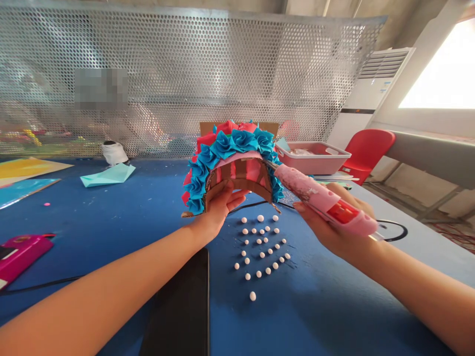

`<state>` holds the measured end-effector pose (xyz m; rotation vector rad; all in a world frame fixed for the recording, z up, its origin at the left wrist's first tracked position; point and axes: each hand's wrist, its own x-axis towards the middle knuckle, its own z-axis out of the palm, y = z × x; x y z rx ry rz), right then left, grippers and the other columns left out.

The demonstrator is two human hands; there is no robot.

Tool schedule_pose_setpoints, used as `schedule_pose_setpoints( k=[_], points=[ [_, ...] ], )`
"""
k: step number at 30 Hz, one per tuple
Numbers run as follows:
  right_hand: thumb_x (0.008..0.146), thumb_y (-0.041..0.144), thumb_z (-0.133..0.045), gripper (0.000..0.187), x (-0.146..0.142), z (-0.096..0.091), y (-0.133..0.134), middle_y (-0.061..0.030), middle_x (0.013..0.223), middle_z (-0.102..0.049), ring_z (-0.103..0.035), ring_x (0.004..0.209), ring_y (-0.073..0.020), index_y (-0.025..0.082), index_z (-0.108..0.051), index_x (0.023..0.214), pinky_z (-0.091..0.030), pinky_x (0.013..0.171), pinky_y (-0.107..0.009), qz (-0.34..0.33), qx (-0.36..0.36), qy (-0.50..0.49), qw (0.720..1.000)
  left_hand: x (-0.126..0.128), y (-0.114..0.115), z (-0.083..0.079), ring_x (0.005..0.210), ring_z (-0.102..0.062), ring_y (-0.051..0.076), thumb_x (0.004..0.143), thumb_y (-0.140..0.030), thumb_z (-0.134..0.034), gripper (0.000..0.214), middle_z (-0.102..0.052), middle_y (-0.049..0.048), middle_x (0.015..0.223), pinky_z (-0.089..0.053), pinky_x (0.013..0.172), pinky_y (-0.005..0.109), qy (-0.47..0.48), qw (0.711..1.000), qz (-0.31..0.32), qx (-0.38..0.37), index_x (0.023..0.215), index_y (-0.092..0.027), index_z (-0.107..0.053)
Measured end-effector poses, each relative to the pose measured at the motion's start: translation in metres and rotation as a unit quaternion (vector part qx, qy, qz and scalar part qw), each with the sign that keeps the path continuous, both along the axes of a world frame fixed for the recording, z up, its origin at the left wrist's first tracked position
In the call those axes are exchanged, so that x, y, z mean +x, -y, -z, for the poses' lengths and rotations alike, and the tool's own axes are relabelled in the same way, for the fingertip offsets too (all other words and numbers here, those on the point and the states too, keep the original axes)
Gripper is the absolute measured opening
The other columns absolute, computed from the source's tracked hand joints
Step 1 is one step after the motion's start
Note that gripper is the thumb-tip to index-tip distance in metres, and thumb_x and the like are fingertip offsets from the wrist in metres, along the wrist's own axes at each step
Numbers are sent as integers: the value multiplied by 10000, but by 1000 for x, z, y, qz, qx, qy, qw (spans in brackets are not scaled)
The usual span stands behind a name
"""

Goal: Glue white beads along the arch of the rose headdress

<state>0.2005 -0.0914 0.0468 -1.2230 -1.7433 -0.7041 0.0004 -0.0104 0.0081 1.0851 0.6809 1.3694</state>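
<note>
An arched cardboard piece point(241, 157) covered with blue and red paper flowers is raised over the table, its hollow underside facing me. My left hand point(218, 205) supports it from inside, thumb against the inner cardboard and fingers reaching under the arch. In my right hand point(326, 217) is a pink hot glue gun point(315, 195), fingers wrapped round its body. Its nozzle meets the pink front edge of the arch at the upper right; whether glue is coming out cannot be seen. Below the arch, several small white balls point(262, 255) lie spread on the blue table.
A black flat panel point(181, 306) lies under my left forearm. Left are a magenta device point(24, 257), a light blue paper point(107, 176) and a white wrapped item point(114, 153). A pink basket point(315, 159) stands behind the glue gun. A perforated metal screen point(185, 74) borders the back.
</note>
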Motion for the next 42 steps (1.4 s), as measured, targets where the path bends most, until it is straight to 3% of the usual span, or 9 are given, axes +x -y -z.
schedule_pose_setpoints(
  k=[8, 15, 19, 24, 30, 42],
  points=[
    [841, 605, -407, 445, -1, 0, 1, 40, 477, -395, -412, 387, -101, 231, -406, 599, -298, 389, -222, 10, -53, -30, 998, 1, -1, 1, 916, -689, 222, 768, -373, -647, 173, -732, 35, 968, -488, 921, 411, 3, 1000, -6, 1, 844, -221, -683],
    [894, 507, -389, 393, 3, 6, -1, 12, 548, -499, -499, 455, -115, 214, -526, 671, -314, 435, -236, 6, -15, 18, 1000, 0, -2, 3, 904, -692, 213, 782, -391, -632, 206, -731, 36, 991, -511, 888, 384, 1, 1000, -5, 16, 899, -233, -691],
    [860, 537, -423, 378, 6, 10, -2, 5, 565, -533, -520, 475, -132, 222, -589, 735, -323, 448, -245, 22, -35, 4, 999, -1, -2, 4, 908, -692, 219, 777, -392, -640, 200, -731, 33, 991, -504, 895, 395, 4, 1000, -8, 15, 891, -235, -691],
    [861, 518, -435, 351, 11, 17, -4, -36, 740, -648, -603, 598, -155, 226, -629, 856, -385, 511, -251, 9, -48, 15, 999, 0, -1, 2, 936, -686, 234, 756, -404, -660, 214, -733, 35, 977, -487, 916, 413, 1, 1000, -11, 15, 879, -232, -692],
    [840, 562, -460, 368, 7, 16, -3, -14, 632, -592, -581, 535, -156, 222, -588, 788, -362, 467, -251, 14, -35, -24, 999, 1, 0, 1, 891, -694, 229, 736, -381, -682, 182, -733, 27, 946, -507, 881, 401, -1, 1000, -25, 12, 827, -223, -680],
    [892, 511, -413, 394, 9, 15, -1, -27, 638, -598, -553, 508, -133, 206, -613, 742, -360, 471, -247, 30, -36, 35, 998, 1, 2, -2, 862, -699, 211, 740, -384, -679, 178, -732, 20, 922, -505, 874, 383, 4, 1000, -19, -3, 799, -216, -669]
  ],
)
